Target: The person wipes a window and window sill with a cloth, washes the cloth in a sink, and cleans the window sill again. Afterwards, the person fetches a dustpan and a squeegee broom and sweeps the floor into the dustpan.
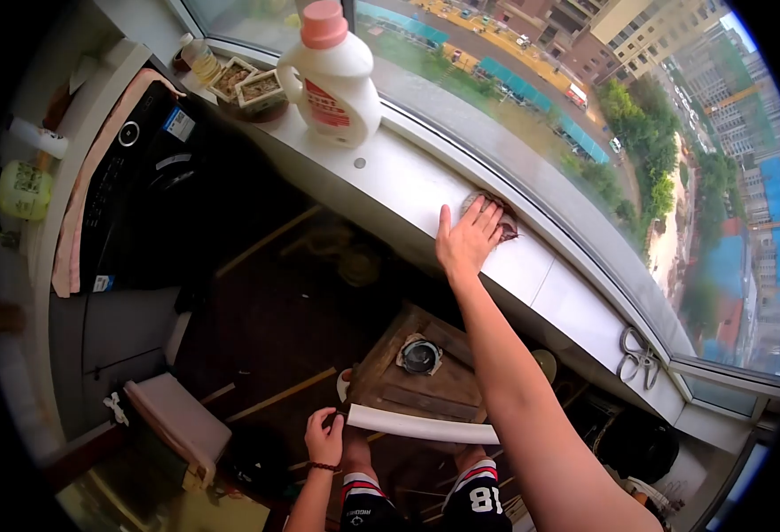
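- Left hand [322, 441]: fingers curled at the white strip's [425, 426] left end; grip cannot be told.
- Right hand [470, 238]: flat, fingers extended, over a rag [509, 229] on the windowsill [408, 182].
- Far left: detergent bottle [341, 84].

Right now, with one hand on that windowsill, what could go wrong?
The right hand lies flat on a crumpled cloth on the windowsill. A wide sweep one way might knock over the tall, pink-capped detergent bottle; a sweep the other way could push the scissors off the sill.
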A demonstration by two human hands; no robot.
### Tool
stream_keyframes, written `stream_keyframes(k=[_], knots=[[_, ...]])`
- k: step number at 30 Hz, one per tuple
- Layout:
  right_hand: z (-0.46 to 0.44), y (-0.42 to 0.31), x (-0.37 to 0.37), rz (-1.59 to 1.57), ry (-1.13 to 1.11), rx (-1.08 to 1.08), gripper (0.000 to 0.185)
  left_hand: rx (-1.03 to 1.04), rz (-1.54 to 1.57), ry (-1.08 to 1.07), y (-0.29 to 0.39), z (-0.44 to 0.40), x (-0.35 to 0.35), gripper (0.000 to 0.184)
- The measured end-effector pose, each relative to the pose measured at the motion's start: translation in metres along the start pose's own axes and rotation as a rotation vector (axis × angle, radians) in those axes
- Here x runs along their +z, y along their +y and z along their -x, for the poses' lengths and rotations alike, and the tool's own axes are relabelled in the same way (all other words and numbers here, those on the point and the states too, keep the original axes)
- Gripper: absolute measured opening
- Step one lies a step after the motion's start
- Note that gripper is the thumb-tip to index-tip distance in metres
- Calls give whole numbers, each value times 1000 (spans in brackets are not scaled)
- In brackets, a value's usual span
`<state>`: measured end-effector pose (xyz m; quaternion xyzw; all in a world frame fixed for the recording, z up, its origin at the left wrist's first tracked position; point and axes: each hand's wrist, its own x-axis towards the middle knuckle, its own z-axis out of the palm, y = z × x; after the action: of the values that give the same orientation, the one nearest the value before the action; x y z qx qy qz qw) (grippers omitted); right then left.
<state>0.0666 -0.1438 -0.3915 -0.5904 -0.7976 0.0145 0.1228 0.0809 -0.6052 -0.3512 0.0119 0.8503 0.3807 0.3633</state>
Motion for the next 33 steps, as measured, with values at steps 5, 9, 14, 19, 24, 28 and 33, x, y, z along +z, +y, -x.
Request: stream_keyframes(k=[5,9,14,19,24,28,33], knots=[[-5,-7,9,-66,14,-51,74,-52,-2,-13,-21,-10,-34,22],[-18,-37,13,-79,55,-236,68,-83,18,-16,-34,-15,-49,21],[-30,-60,16,-69,71,-387,66,-96,112,-5,-44,-14,-56,21],[-40,-72,18,-161,-2,-586,63,-116,115,-32,-47,-10,-62,20],[-6,-80,8,-319,-58,-800,48,-117,166,-20,-59,1,-58,20],[78,-102,-11,-928,-568,-584,33,-44,157,-25,-36,24,-49,19],[261,-88,-96,-1447,-819,212,28,-185,462,-43,7,59,-39,31]])
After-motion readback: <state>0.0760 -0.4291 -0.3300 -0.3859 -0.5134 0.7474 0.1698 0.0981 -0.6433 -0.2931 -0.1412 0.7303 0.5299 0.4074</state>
